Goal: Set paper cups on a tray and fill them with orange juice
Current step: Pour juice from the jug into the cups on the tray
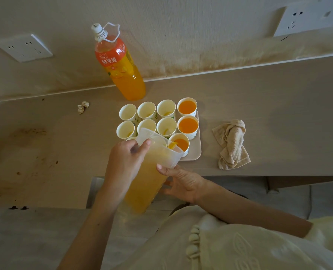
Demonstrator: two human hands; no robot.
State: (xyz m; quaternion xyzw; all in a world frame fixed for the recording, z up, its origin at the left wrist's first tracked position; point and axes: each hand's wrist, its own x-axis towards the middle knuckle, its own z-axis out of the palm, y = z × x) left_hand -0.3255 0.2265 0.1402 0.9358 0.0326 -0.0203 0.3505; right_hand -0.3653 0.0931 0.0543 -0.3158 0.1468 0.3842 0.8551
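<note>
- On my feed the tilted pitcher (152,172) covers most of the front row on the tray (195,152). Only a sliver of one rim (131,138) shows there, so I cannot count the paper cups beneath it.
- The handle is buried inside the left hand (125,154), which is wrapped round it, thumb up by the pitcher's rim.
- The right hand (183,185) props the lower wall, thumb laid along it and fingers stretched out underneath. Their tips are hidden.
- The spout sits over the front right cup (176,135), with juice (182,146) running in.
- Behind it are two full cups (188,125); six others (148,111) look nearly empty.
- The bottle (121,65) stands by the wall behind the tray.
</note>
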